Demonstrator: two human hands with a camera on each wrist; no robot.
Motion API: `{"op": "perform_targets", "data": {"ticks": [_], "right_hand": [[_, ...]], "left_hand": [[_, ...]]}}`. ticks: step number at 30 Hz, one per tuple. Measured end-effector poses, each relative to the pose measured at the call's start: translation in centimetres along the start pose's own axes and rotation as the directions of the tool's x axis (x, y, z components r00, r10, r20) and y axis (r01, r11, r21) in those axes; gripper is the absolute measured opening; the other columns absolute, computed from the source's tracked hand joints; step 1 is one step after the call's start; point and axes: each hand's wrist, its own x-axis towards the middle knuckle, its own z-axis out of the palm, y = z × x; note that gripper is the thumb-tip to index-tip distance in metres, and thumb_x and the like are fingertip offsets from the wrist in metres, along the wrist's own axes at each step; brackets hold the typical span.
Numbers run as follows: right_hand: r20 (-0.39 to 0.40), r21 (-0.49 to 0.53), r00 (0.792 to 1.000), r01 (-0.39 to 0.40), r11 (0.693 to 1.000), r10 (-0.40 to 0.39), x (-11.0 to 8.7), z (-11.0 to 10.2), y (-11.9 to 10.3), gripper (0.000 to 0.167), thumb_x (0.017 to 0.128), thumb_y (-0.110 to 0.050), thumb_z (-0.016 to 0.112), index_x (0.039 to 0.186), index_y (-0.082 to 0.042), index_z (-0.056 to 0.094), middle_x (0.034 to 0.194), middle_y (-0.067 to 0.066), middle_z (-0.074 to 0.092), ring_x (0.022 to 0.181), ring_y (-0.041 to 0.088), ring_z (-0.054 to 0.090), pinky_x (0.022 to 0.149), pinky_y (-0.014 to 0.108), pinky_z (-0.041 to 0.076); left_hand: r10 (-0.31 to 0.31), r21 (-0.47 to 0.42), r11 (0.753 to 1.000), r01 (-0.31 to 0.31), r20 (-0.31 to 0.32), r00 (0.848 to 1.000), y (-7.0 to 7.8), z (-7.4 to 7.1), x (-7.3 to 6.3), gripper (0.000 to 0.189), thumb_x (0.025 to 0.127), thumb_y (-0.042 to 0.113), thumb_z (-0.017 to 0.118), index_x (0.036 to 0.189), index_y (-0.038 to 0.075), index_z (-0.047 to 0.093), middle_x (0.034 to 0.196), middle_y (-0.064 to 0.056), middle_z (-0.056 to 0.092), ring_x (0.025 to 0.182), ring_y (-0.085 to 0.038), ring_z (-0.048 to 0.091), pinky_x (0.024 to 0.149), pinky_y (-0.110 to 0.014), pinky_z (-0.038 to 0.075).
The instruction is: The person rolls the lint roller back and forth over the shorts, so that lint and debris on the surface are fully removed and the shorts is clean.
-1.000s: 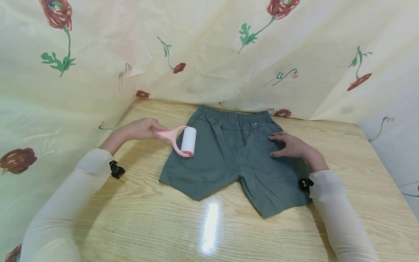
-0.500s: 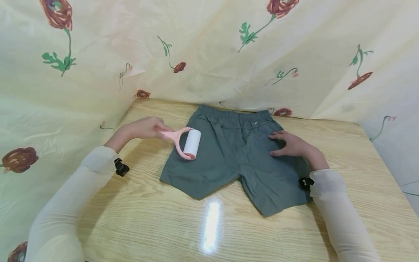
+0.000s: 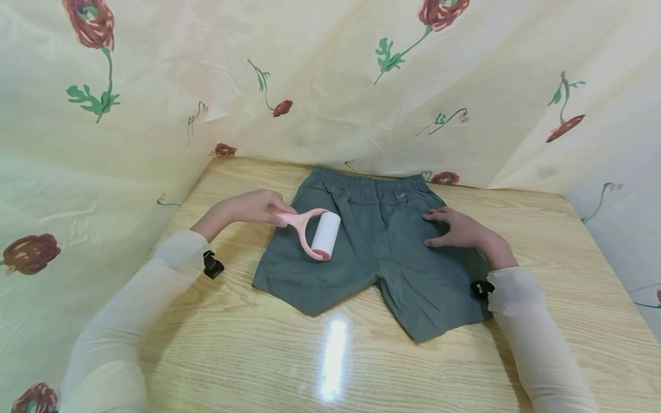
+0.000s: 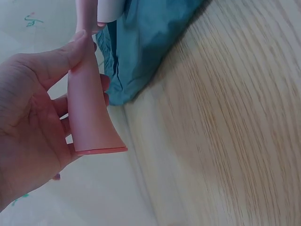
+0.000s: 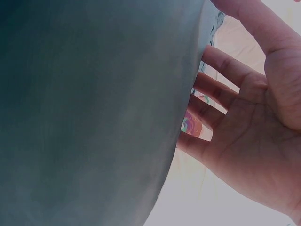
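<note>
Grey-green shorts (image 3: 351,258) lie spread flat, waistband toward the back. My left hand (image 3: 258,206) grips the pink handle of a lint roller (image 3: 326,235), whose white cylinder rests over the left leg of the shorts in the head view. The left wrist view shows thumb and fingers wrapped round the flared pink handle (image 4: 89,108), with part of the white roll (image 4: 110,9) at the top edge. On the other leg, my right hand (image 3: 457,229) touches the fabric with spread fingertips. In the right wrist view the cloth (image 5: 94,113) hides the tips of the fingers (image 5: 221,89).
The shorts lie on a light wooden table (image 3: 248,350) with a bright light reflection near the front. A cream cloth with printed flowers (image 3: 330,86) hangs behind and along the left side. The waistband lies close to that cloth. Both wrists carry small black camera mounts (image 3: 213,265).
My left hand has carried the lint roller rightward and slightly toward the front, from the outer edge of the left leg further onto it. The right hand and the shorts have stayed put.
</note>
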Motion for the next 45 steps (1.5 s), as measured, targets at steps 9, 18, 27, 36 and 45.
{"op": "perform_targets", "data": {"ticks": [9,18,27,36,45], "right_hand": [[-0.005,0.013,1.000,0.007,1.000,-0.007,0.1,0.2,0.1,0.079,0.089,-0.039,0.078,0.150,0.002,0.047,0.158,0.034,0.029,0.145,0.057,0.024,0.112,0.069,0.030],[-0.003,0.019,1.000,0.006,1.000,-0.006,0.1,0.2,0.2,0.080,0.089,-0.038,0.078,0.150,0.002,0.047,0.158,0.034,0.029,0.145,0.057,0.024,0.112,0.069,0.030],[-0.004,0.004,1.000,0.004,1.000,-0.004,0.0,-0.1,-0.2,0.078,0.089,-0.037,0.078,0.149,0.003,0.048,0.157,0.035,0.030,0.144,0.058,0.025,0.110,0.070,0.031],[-0.001,-0.001,1.000,0.007,1.000,-0.007,0.0,-0.1,-0.2,0.078,0.090,-0.036,0.078,0.149,0.003,0.048,0.157,0.035,0.031,0.143,0.058,0.026,0.111,0.069,0.031],[-0.001,0.002,1.000,0.010,1.000,-0.010,-0.1,-0.2,-0.5,0.077,0.090,-0.036,0.078,0.148,0.005,0.048,0.157,0.036,0.031,0.144,0.059,0.024,0.111,0.070,0.030]], "left_hand": [[0.037,0.006,0.999,-0.037,0.035,0.999,1.0,0.8,1.3,0.042,0.095,0.020,0.073,0.135,0.008,0.067,0.121,-0.013,0.069,0.096,-0.020,0.056,0.082,-0.032,0.044],[-0.029,-0.038,0.999,0.031,0.042,0.999,0.5,0.7,0.6,0.043,0.096,0.018,0.072,0.136,0.006,0.066,0.097,-0.012,0.062,0.081,-0.020,0.045,0.072,-0.032,0.038],[-0.087,-0.039,0.996,0.086,-0.011,0.996,-1.7,-0.4,-1.2,0.042,0.093,0.014,0.074,0.134,0.006,0.068,0.102,-0.013,0.069,0.083,-0.020,0.047,0.072,-0.033,0.040],[-0.141,0.019,0.990,0.142,-0.043,0.989,-3.1,-1.9,-3.3,0.043,0.091,0.017,0.077,0.131,0.004,0.069,0.099,-0.014,0.069,0.082,-0.021,0.048,0.074,-0.034,0.040],[-0.175,0.038,0.983,0.179,-0.082,0.981,-3.3,-2.5,-4.2,0.042,0.090,0.014,0.077,0.130,0.005,0.070,0.102,-0.013,0.070,0.084,-0.020,0.050,0.076,-0.034,0.041]]}}
